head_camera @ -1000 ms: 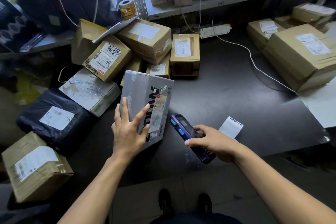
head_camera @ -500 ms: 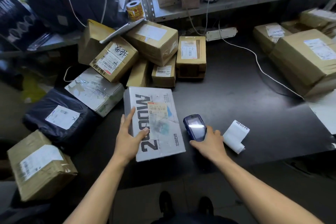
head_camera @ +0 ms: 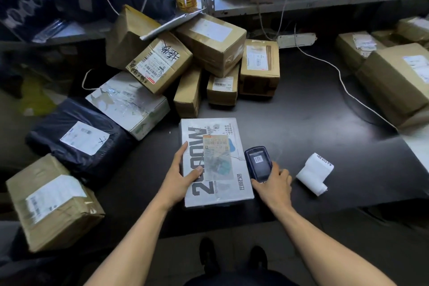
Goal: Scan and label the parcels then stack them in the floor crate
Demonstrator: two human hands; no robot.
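Note:
A flat grey-white parcel (head_camera: 222, 183) with large dark lettering and a shipping label lies face up on the dark table (head_camera: 313, 123), near its front edge. My left hand (head_camera: 180, 175) grips the parcel's left edge, thumb on top. My right hand (head_camera: 271, 183) holds a handheld scanner (head_camera: 258, 163) upright just right of the parcel; a barcode shows on its screen. A white label roll (head_camera: 314, 173) lies on the table to the right of the scanner.
Several brown cardboard parcels (head_camera: 209, 39) are piled at the table's back left, with a white box (head_camera: 127, 103), a black bag parcel (head_camera: 79, 139) and a brown box (head_camera: 53, 202) at the left. More boxes (head_camera: 394, 81) sit far right. A white cable (head_camera: 343, 81) crosses the table.
The parcel went from tilted on edge to lying flat, label up. My right hand swung the scanner from pointing left to upright beside the parcel.

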